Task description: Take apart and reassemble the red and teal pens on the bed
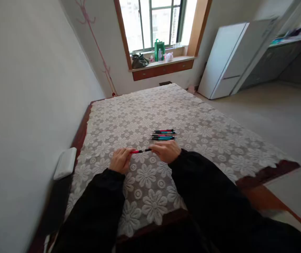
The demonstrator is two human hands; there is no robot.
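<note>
Just above the flowered cloth, my left hand (120, 159) is closed on a red pen barrel (136, 151) with a black end. My right hand (166, 150) pinches a black pen part (147, 149) that points at the barrel's black end. The two pieces lie nearly in line, close to each other; whether they touch is too small to tell. Beyond my right hand lies a group of several pens (163, 135) in red, black and turquoise, side by side and roughly parallel.
The flowered cloth (146, 175) covers a dark red table or bed top. A white box-like object (65, 163) sits by the left wall. A pink coat stand (98, 38), a window sill with a green bag (159, 50), and a white fridge (222, 59) stand farther back.
</note>
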